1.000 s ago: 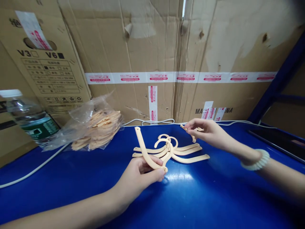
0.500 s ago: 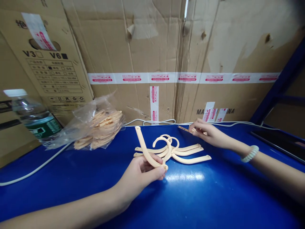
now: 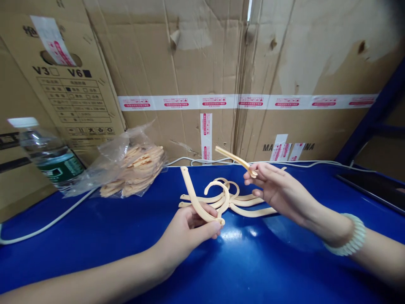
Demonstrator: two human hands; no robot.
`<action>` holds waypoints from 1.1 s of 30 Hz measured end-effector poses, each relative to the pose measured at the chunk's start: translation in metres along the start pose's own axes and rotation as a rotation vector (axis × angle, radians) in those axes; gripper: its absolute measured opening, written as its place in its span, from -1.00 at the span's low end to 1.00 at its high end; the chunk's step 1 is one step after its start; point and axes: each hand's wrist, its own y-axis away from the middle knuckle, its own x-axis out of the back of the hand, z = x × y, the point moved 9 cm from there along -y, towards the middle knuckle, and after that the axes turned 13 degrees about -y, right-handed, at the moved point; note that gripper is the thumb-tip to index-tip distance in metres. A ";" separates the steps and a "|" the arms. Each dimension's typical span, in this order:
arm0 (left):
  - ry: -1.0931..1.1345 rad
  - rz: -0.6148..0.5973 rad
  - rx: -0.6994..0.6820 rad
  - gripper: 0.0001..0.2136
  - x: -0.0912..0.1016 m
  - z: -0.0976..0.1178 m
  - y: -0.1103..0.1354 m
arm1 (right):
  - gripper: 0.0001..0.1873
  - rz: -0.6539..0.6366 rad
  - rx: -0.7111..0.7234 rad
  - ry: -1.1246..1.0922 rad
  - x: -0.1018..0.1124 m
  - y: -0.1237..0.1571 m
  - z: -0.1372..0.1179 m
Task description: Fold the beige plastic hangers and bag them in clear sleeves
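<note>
Two hands pinch: left hand (image 3: pixel 185 234) low on a curved piece (image 3: pixel 193 195), right hand (image 3: pixel 281 192) higher on a strip (image 3: pixel 234 157).

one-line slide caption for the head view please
Left hand holds a curved cream plastic hanger piece, right hand a second cream piece above a glossy blue tabletop.

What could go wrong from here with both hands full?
The right hand pinches a slim piece near one end, so it might slip or swing. The left hand holds a hooked piece that, in this view, overlaps the pieces behind it, so lifting or turning it could snag or nudge them.
</note>
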 end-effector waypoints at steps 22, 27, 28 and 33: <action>0.014 -0.086 -0.013 -0.84 -0.005 0.001 0.001 | -0.73 -0.245 -0.184 0.207 -0.034 0.026 0.056; -0.034 -0.120 -0.050 -0.90 -0.008 0.002 0.004 | -0.76 -0.338 -0.147 0.243 -0.046 0.031 0.056; -0.045 -0.121 -0.048 -0.91 -0.007 0.001 0.004 | -0.77 -0.352 -0.139 0.254 -0.048 0.032 0.056; -0.027 -0.124 -0.055 -0.91 -0.008 0.001 0.005 | -0.79 -0.376 -0.114 0.330 -0.052 0.035 0.053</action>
